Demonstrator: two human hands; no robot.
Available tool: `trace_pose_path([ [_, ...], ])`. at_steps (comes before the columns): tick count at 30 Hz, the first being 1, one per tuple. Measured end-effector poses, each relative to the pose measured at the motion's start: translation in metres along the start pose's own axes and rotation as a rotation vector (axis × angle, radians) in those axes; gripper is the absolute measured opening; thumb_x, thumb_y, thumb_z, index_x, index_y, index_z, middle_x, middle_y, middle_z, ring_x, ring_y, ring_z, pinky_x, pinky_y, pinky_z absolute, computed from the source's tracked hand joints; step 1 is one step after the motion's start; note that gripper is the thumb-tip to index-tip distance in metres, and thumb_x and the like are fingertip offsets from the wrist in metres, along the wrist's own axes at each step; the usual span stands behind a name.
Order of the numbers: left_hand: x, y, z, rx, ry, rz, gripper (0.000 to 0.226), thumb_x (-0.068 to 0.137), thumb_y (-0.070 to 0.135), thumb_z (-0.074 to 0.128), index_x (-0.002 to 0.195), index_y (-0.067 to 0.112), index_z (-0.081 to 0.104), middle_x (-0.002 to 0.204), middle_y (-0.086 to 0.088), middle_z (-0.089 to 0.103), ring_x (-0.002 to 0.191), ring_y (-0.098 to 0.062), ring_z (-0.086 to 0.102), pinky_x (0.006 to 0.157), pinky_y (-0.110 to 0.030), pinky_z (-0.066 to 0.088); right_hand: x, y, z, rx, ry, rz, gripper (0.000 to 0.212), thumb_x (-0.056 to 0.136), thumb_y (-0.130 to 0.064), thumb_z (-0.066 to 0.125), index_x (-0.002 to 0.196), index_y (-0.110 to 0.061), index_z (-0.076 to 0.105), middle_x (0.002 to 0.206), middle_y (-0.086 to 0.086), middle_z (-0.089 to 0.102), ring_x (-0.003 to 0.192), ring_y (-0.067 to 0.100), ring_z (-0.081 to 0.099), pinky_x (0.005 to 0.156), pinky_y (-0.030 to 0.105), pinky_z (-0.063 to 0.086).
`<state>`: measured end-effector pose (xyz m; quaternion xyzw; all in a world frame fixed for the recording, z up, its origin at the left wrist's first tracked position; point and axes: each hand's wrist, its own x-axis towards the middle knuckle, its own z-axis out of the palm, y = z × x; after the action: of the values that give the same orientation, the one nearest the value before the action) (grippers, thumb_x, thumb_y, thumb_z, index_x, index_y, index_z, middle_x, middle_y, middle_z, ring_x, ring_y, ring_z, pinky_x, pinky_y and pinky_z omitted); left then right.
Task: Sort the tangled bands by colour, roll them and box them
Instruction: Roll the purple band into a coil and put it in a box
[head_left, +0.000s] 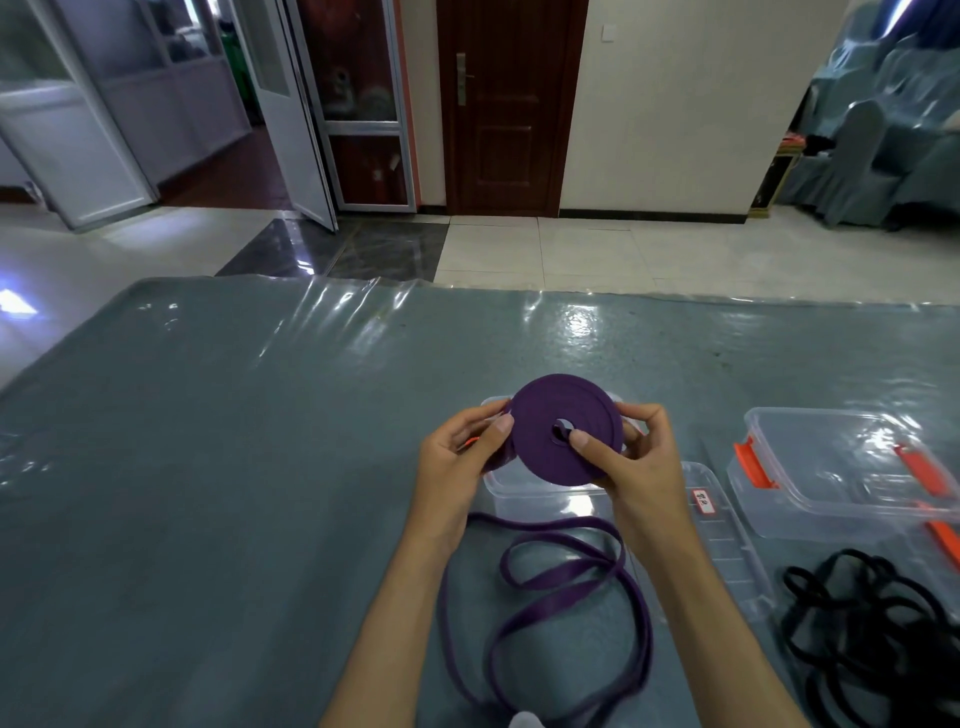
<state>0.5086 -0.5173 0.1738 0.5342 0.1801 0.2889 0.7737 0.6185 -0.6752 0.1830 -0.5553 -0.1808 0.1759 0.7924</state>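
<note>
Both hands hold a purple band wound into a flat roll (563, 421) above a clear plastic box (524, 486). My left hand (460, 457) grips the roll's left edge, thumb on its face. My right hand (631, 457) holds the right side, with the thumb tip at the roll's centre hole. The unrolled tail of the purple band (561, 587) lies in loose loops on the table below the box. A tangle of black bands (872, 618) lies at the lower right.
A second clear box with orange latches (841, 462) stands at the right. A clear lid with a small label (722, 540) lies between the boxes. The table carries a grey cloth under clear plastic sheet (234, 467). Beyond its far edge is tiled floor.
</note>
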Motion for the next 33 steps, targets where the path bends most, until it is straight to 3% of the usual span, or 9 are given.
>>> trace_pose_path([
  [3,-0.001,0.001,0.002,-0.016,0.012,0.016,0.016,0.090,0.027,0.083,0.106,0.025,0.080,0.112,-0.011,0.080,0.103,-0.028,0.078,0.081,-0.027,0.062,-0.001,-0.002,0.000,0.019,0.026,-0.014,0.073,0.054,-0.041,0.104,0.112,-0.026,0.062,0.114,0.014,0.077,0.105,0.035,0.077,0.074,0.039,0.065],
  [9,-0.001,-0.007,0.009,-0.075,-0.025,-0.011,0.033,0.078,0.025,0.090,0.109,0.021,0.079,0.119,-0.013,0.078,0.111,-0.032,0.075,0.088,-0.035,0.062,-0.005,0.008,0.005,0.035,0.126,-0.033,0.058,0.065,-0.026,0.098,0.111,-0.024,0.063,0.115,0.014,0.075,0.103,0.032,0.078,0.075,0.038,0.065],
  [12,-0.002,-0.008,0.002,-0.040,-0.025,0.024,0.036,0.081,0.025,0.090,0.115,0.023,0.080,0.120,-0.010,0.078,0.112,-0.027,0.076,0.088,-0.030,0.061,0.000,0.003,0.000,0.014,0.079,0.045,0.041,0.068,-0.037,0.093,0.085,-0.020,0.060,0.091,0.005,0.076,0.088,0.025,0.078,0.063,0.033,0.063],
  [14,-0.003,-0.008,-0.003,0.004,-0.035,0.042,0.039,0.081,0.025,0.090,0.119,0.022,0.080,0.119,-0.008,0.079,0.111,-0.024,0.076,0.087,-0.030,0.061,0.005,-0.002,-0.007,-0.095,0.017,0.081,0.043,0.074,-0.040,0.092,0.072,-0.022,0.053,0.080,0.003,0.071,0.082,0.023,0.075,0.058,0.031,0.060],
  [17,-0.005,-0.008,-0.006,0.029,-0.045,0.041,0.043,0.079,0.030,0.092,0.119,0.023,0.079,0.117,-0.008,0.079,0.109,-0.024,0.076,0.085,-0.031,0.061,0.006,-0.006,-0.014,-0.128,-0.066,0.131,0.026,0.079,-0.036,0.088,0.094,-0.027,0.069,0.087,0.003,0.077,0.081,0.024,0.077,0.061,0.034,0.062],
  [20,-0.005,-0.010,-0.007,0.067,-0.047,0.044,0.045,0.077,0.032,0.093,0.118,0.024,0.078,0.114,-0.009,0.080,0.107,-0.026,0.076,0.088,-0.033,0.061,0.006,-0.006,-0.020,-0.080,-0.141,0.205,0.051,0.077,-0.037,0.086,0.126,-0.037,0.074,0.112,0.009,0.080,0.095,0.026,0.079,0.073,0.039,0.066],
  [25,-0.005,-0.013,-0.004,0.120,-0.041,0.057,0.040,0.080,0.031,0.092,0.117,0.025,0.078,0.111,-0.009,0.080,0.105,-0.026,0.077,0.089,-0.032,0.062,0.006,-0.005,-0.021,-0.050,-0.102,0.229,0.046,0.076,-0.035,0.086,0.121,-0.032,0.077,0.117,0.006,0.079,0.098,0.024,0.078,0.073,0.035,0.065],
  [30,-0.003,-0.018,-0.012,0.156,-0.034,0.026,0.040,0.075,0.032,0.094,0.112,0.027,0.077,0.108,-0.008,0.081,0.101,-0.024,0.078,0.084,-0.027,0.061,0.006,-0.005,-0.027,-0.144,-0.239,0.325,0.047,0.075,-0.031,0.088,0.113,-0.026,0.060,0.106,0.021,0.079,0.091,0.042,0.078,0.062,0.036,0.063],
  [33,-0.004,-0.023,-0.013,0.108,-0.007,-0.013,0.045,0.074,0.033,0.096,0.108,0.027,0.067,0.105,-0.014,0.080,0.096,-0.031,0.079,0.080,-0.035,0.064,0.004,0.001,-0.026,-0.137,-0.242,0.305,0.049,0.083,-0.026,0.084,0.128,-0.033,0.064,0.105,0.022,0.079,0.091,0.039,0.079,0.063,0.035,0.064],
])
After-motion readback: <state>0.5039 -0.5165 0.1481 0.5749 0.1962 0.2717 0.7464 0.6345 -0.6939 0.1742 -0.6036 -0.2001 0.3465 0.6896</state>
